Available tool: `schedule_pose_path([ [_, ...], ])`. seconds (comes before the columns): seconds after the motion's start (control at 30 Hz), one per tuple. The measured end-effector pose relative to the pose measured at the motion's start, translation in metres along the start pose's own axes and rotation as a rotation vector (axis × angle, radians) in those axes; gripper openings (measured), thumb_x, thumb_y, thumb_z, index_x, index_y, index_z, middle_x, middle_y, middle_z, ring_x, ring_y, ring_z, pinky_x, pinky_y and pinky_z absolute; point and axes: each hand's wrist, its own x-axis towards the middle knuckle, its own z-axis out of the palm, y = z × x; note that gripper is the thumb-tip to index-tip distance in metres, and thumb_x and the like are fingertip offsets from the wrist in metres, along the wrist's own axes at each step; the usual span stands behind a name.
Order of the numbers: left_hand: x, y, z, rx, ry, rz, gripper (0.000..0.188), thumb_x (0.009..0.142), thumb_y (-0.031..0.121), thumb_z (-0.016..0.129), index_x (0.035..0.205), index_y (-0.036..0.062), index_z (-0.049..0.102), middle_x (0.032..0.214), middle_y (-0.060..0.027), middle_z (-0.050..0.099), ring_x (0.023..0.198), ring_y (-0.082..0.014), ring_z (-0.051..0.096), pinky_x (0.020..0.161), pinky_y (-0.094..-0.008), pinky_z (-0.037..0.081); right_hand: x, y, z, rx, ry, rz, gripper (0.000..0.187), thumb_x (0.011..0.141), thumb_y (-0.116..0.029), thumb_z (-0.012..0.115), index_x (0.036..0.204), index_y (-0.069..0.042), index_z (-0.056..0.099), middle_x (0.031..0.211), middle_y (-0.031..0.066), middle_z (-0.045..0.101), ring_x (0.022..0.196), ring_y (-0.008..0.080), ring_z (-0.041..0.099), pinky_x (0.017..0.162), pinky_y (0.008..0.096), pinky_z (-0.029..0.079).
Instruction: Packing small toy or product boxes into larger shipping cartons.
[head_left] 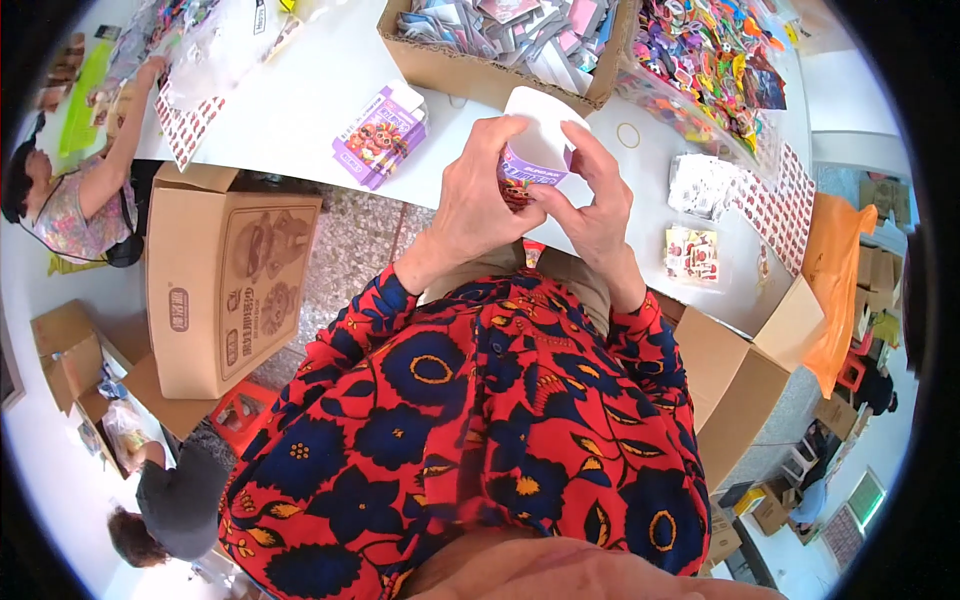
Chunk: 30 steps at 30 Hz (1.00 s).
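Both my hands hold a small purple and white paper box [538,148] above the edge of the white table [300,100]. My left hand [482,192] wraps its left side, fingers curled over the open white flap. My right hand [592,200] grips the right side, with a finger along the flap. Another purple box of the same kind [380,135] lies flat on the table to the left. My red and blue flowered sleeves fill the lower middle.
A cardboard tray of flat packs [510,40] and a clear bin of colourful small toys [715,60] stand at the far side. Large cardboard boxes stand at left [225,285] and right [740,380]. Two other people are at left, one seated at the table [80,195].
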Motion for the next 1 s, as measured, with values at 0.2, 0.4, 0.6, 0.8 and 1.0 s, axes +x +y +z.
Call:
schedule_pose_path([
  [0.2,-0.006,0.002,-0.015,-0.001,0.067,-0.093,0.069,0.064,0.011,0.075,0.121,0.0039,0.036,0.108,-0.0181,0.051,0.088,-0.0318,0.059,0.072,-0.0367,0.050,0.006,0.001,0.006,0.019,-0.149,0.023,0.040,0.071,-0.002,0.077,0.107,-0.001,0.060,0.101,0.0120,0.060,0.085,0.0171,0.061,0.075,0.0290,0.052],
  [0.4,-0.014,0.002,-0.023,0.098,0.149,-0.027,0.066,0.060,0.010,0.072,0.116,0.0055,0.039,0.104,-0.0182,0.051,0.082,-0.0377,0.059,0.066,-0.0410,0.050,0.019,-0.007,0.005,-0.064,-0.312,0.020,0.024,0.071,0.001,0.074,0.089,-0.001,0.058,0.084,0.0065,0.060,0.080,0.0137,0.058,0.073,0.0260,0.049],
  [0.6,-0.017,-0.003,-0.034,0.142,0.134,-0.070,0.069,0.060,0.010,0.071,0.120,0.0070,0.037,0.105,-0.0165,0.049,0.079,-0.0360,0.058,0.064,-0.0397,0.049,0.032,-0.035,0.039,0.511,-0.076,0.244,0.062,0.073,0.000,0.073,0.129,-0.003,0.047,0.103,0.0094,0.062,0.094,0.0184,0.060,0.090,0.0317,0.047],
  [0.8,-0.014,0.008,-0.019,0.082,0.146,-0.024,0.074,0.062,0.010,0.072,0.124,0.0032,0.033,0.109,-0.0181,0.050,0.082,-0.0339,0.061,0.067,-0.0385,0.051,0.035,-0.025,-0.001,0.282,-0.441,0.274,0.065,0.075,0.001,0.069,0.135,-0.003,0.043,0.119,0.0102,0.059,0.104,0.0157,0.058,0.092,0.0319,0.047],
  [1.0,-0.008,0.018,-0.015,0.069,0.166,0.045,0.082,0.062,0.009,0.073,0.130,-0.0008,0.028,0.113,-0.0198,0.052,0.089,-0.0324,0.062,0.074,-0.0374,0.053,0.031,-0.027,-0.013,0.214,-0.459,0.066,0.041,0.077,0.005,0.065,0.118,-0.001,0.060,0.123,0.0127,0.058,0.107,0.0176,0.057,0.092,0.0308,0.047],
])
